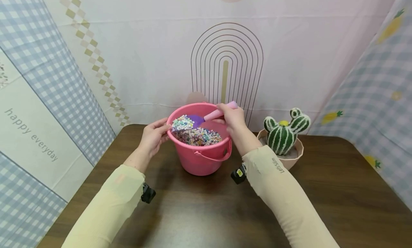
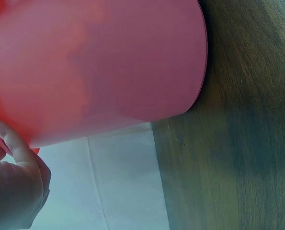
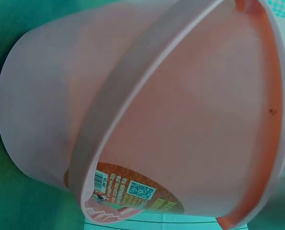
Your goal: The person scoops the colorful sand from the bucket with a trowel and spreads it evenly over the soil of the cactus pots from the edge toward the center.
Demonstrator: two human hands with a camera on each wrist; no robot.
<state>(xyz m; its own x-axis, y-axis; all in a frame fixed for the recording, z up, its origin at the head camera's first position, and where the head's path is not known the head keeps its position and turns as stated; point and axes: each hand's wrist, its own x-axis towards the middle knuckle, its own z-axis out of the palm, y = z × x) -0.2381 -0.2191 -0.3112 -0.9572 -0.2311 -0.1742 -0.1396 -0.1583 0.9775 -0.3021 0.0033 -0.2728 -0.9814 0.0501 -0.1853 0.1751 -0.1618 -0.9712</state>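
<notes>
A pink bucket point(image 1: 199, 160) stands upright on the table, with many small multicoloured beads point(image 1: 206, 136) inside. My left hand point(image 1: 152, 136) grips its rim at the left; the left wrist view shows fingers point(image 2: 17, 143) on the rim beside the smooth bucket wall point(image 2: 108, 62). In my right hand point(image 1: 234, 117) is the pink handle of a toy shovel point(image 1: 215, 114). Its purple scoop carries a heap of pale beads point(image 1: 182, 123) at the left inside of the rim. Only a bit of the right hand's side shows in the right wrist view, past the bucket point(image 3: 190, 120).
A knitted cactus point(image 1: 282, 138) in a pale pink pot point(image 1: 291, 163) stands right of the bucket, close to my right forearm. The bucket's handle point(image 1: 214, 158) hangs down at its front. Behind the brown wooden table point(image 1: 193, 212) hangs a patterned cloth point(image 1: 154, 62).
</notes>
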